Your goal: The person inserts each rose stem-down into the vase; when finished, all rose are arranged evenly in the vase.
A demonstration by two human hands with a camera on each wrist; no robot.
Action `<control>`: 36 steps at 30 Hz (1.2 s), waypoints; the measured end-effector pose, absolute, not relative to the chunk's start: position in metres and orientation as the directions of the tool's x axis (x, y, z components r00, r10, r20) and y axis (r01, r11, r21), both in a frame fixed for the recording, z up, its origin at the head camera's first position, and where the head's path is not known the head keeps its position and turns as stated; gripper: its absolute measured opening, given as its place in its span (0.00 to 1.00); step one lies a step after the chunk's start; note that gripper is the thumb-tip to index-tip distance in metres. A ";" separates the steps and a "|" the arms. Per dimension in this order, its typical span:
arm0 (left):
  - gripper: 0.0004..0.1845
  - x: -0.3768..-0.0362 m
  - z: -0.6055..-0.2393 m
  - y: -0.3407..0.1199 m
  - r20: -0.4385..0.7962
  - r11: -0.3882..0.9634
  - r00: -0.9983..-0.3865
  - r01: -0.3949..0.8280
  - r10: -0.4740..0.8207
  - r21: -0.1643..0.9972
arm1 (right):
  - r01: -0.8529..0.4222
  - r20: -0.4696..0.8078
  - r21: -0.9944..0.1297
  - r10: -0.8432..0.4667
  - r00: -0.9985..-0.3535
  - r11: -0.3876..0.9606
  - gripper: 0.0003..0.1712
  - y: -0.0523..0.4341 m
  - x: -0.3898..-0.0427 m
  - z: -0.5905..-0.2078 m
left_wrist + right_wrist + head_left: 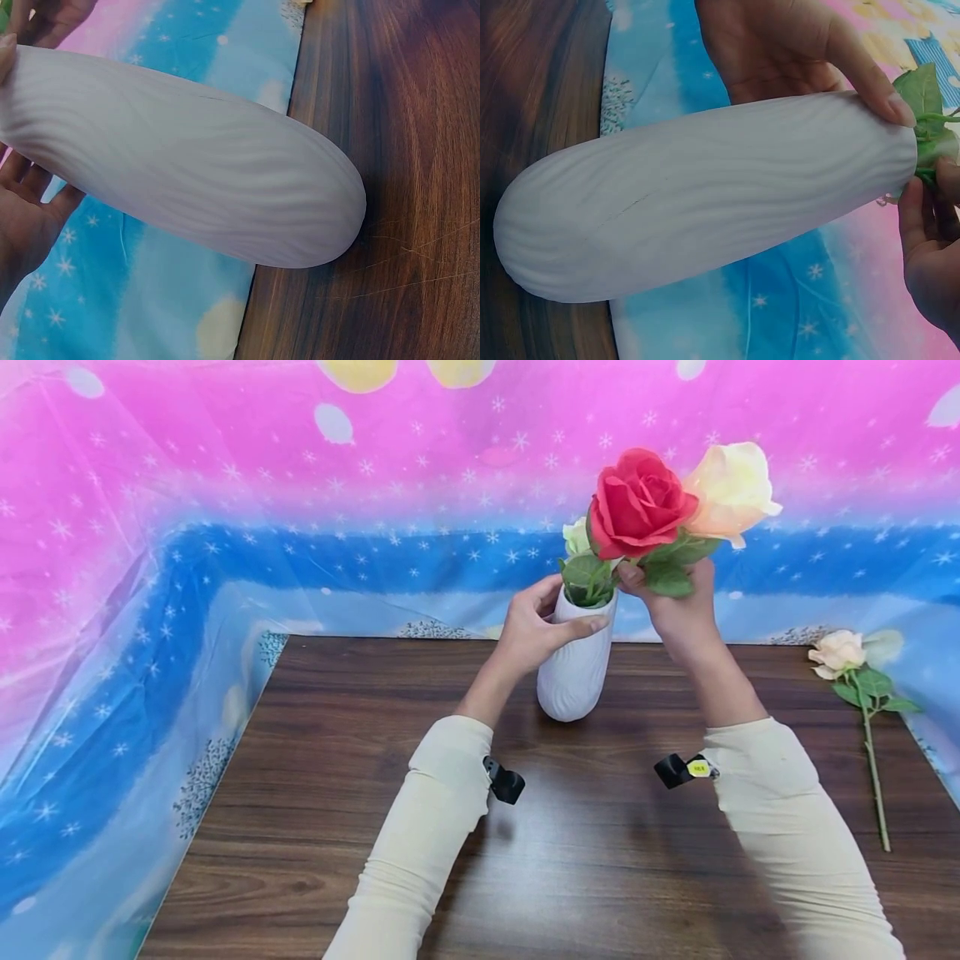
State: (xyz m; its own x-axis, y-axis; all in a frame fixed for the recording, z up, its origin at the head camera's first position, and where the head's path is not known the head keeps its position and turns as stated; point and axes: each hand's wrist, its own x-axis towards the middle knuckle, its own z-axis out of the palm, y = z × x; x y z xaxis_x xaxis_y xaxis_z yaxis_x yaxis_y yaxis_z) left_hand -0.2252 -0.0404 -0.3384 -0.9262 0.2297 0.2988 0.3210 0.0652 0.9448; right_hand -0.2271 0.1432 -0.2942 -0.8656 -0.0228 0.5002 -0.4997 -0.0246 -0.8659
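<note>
A white vase (576,672) with a wavy ribbed surface stands near the table's back edge. My left hand (525,627) grips its upper part, thumb across the front just below the rim. At the mouth, my right hand (678,618) pinches a green stem, seen close up in the right wrist view. Above that hand rise a large red rose (641,506) and a pale peach-yellow rose (731,489); I cannot tell which of the two it holds. Partly behind the red one, a pale greenish bloom (576,537) shows over green leaves (587,575) at the rim.
On the right side of the dark wooden table (315,793) lies a loose cream-pink rose (838,653), its long stem toward the front. A pink and blue snowflake-printed cloth (375,556) hangs behind the table and down its left side.
</note>
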 end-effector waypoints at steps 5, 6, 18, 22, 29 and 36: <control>0.32 -0.225 -0.338 -0.040 0.306 0.068 -0.924 0.329 0.231 0.942 | -0.482 0.481 -0.871 -0.027 -0.876 0.096 0.33 0.143 -0.227 -0.297; 0.32 -0.225 -0.338 -0.040 0.307 0.064 -0.923 0.329 0.231 0.942 | -0.469 0.469 -0.875 -0.030 -0.883 0.120 0.33 0.143 -0.226 -0.298; 0.33 -0.223 -0.339 -0.042 0.307 0.069 -0.923 0.330 0.232 0.941 | -0.396 0.381 -0.898 -0.110 -0.918 0.192 0.31 0.147 -0.221 -0.299; 0.34 -0.224 -0.340 -0.041 0.302 0.068 -0.925 0.325 0.233 0.943 | -0.377 0.363 -0.913 -0.108 -0.925 0.155 0.33 0.150 -0.218 -0.301; 0.35 -0.224 -0.339 -0.039 0.301 0.077 -0.922 0.328 0.243 0.942 | -0.406 0.397 -0.898 -0.084 -0.914 0.172 0.25 0.161 -0.213 -0.303; 0.34 -0.224 -0.340 -0.040 0.287 0.053 -0.929 0.307 0.234 0.950 | -0.424 0.416 -0.905 -0.128 -0.900 0.040 0.23 0.172 -0.207 -0.309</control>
State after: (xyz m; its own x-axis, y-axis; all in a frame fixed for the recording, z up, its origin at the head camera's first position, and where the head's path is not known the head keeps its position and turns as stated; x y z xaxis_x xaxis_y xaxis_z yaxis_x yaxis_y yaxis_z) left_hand -0.2236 -0.0401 -0.3396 -0.9289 0.2340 0.2871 0.3071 0.0533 0.9502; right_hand -0.2074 0.1721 -0.3090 -0.9001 -0.1280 0.4164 -0.4242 0.0403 -0.9047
